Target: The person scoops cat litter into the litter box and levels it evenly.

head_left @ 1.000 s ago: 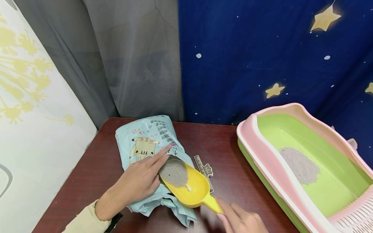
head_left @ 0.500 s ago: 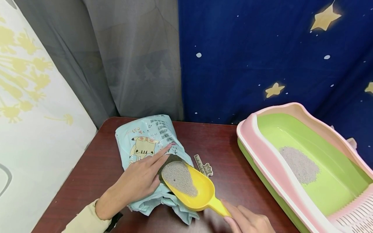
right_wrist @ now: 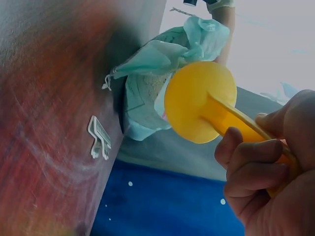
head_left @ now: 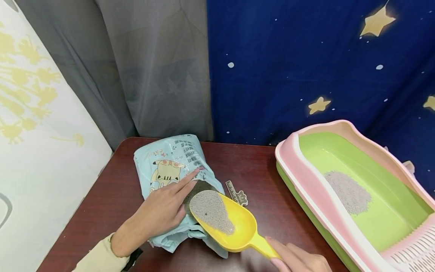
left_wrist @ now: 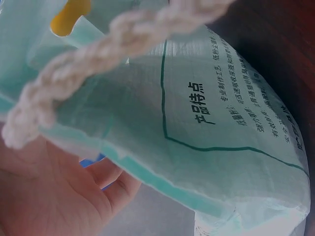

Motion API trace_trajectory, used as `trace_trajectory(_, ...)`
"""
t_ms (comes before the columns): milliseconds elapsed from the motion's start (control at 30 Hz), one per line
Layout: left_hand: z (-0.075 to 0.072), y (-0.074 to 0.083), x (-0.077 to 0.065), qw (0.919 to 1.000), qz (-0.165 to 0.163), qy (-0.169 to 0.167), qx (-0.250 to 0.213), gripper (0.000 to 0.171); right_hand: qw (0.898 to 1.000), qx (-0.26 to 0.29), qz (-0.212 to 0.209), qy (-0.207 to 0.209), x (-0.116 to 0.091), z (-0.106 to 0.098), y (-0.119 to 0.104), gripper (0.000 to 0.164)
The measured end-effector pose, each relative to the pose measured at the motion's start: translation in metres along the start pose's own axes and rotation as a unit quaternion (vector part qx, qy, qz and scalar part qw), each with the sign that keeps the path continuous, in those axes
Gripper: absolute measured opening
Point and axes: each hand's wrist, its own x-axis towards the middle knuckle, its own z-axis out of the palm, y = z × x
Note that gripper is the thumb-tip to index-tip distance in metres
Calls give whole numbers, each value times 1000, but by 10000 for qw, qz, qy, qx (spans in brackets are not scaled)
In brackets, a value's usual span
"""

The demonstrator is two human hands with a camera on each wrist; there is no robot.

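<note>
My right hand [head_left: 300, 260] grips the handle of a yellow scoop [head_left: 246, 223], its fingers curled round it in the right wrist view. Grey granular cat litter [head_left: 210, 211] fills the front of the scoop, which lies over the mouth of a light-blue litter bag [head_left: 185, 151]. The bag lies on the table, printed with a cartoon cat, its front edge crumpled. My left hand [head_left: 159, 211] rests on the bag beside the mouth with the index finger straight. In the left wrist view the bag's printed side [left_wrist: 197, 118] shows above the palm.
A green litter box [head_left: 384, 204] with a pink rim stands on the right, with a patch of litter [head_left: 350, 192] on its floor. A small ruler-like piece with a scalloped tab [head_left: 241, 197] lies right of the bag. Curtains [head_left: 163, 75] hang behind the table.
My right hand has drawn the scoop right and toward me, out of the bag mouth, and the litter has spread further back in the scoop. My left hand has stayed put.
</note>
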Motion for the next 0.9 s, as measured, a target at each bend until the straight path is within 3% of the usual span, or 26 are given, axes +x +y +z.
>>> trace_trajectory(200,1,-1,0,10000,31,52,-26,64,9995,-37,311,-51,-2,-10,-6,46)
trace_trajectory(333,1,-1,-1,9999,73,115,-70,64,9996,19,264,38,-2,-18,-4,44)
trace_trajectory(467,2,-2,-1,9998,124,157,-90,64,9975,-90,655,-252,-6,-31,-5,28)
trace_trajectory(633,3,-2,-1,9996,168,195,-111,63,9881,-381,1329,-679,-16,-45,-5,61)
trace_trajectory(833,3,-2,-1,9993,212,277,-147,64,9784,-657,1797,-787,-29,-53,3,59)
trace_trajectory(900,3,-2,-1,9992,233,291,-140,64,9689,-793,2162,-909,-31,-57,4,62)
